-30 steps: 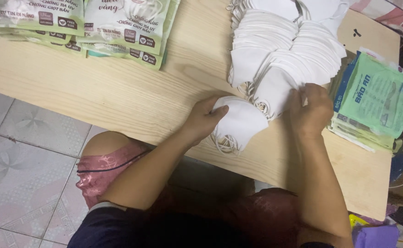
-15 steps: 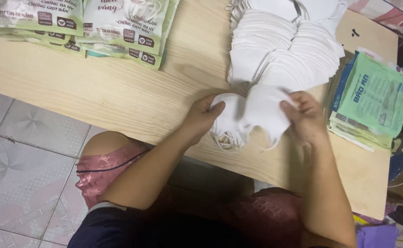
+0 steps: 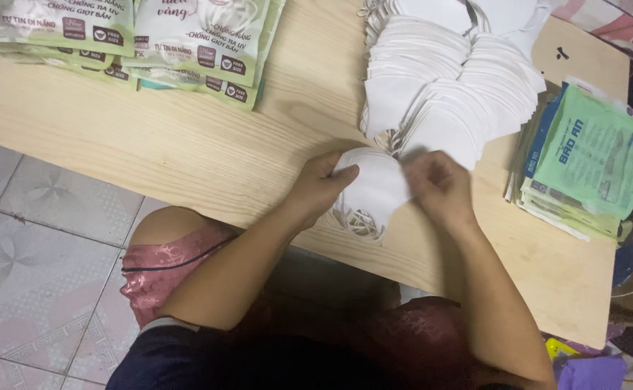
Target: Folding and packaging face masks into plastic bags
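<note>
A small stack of white face masks (image 3: pixel 376 189) with loose ear loops lies near the front edge of a light wooden table (image 3: pixel 208 155). My left hand (image 3: pixel 318 189) grips the stack's left side, thumb on top. On the stack's right side my right hand (image 3: pixel 438 189) pinches the top mask. Just behind them spreads a large fanned heap of white masks (image 3: pixel 450 76).
Green and white printed mask packets (image 3: pixel 194 43) lie in rows at the table's back left. A pile of flat green packaging bags (image 3: pixel 587 162) sits at the right. Grey patterned floor tiles (image 3: pixel 35 238) are at the left; my knee in pink cloth (image 3: pixel 165 267) is below the table edge.
My right hand brought a mask from the big heap leftward onto the small stack held by my left hand. Both hands now close together on that stack.
</note>
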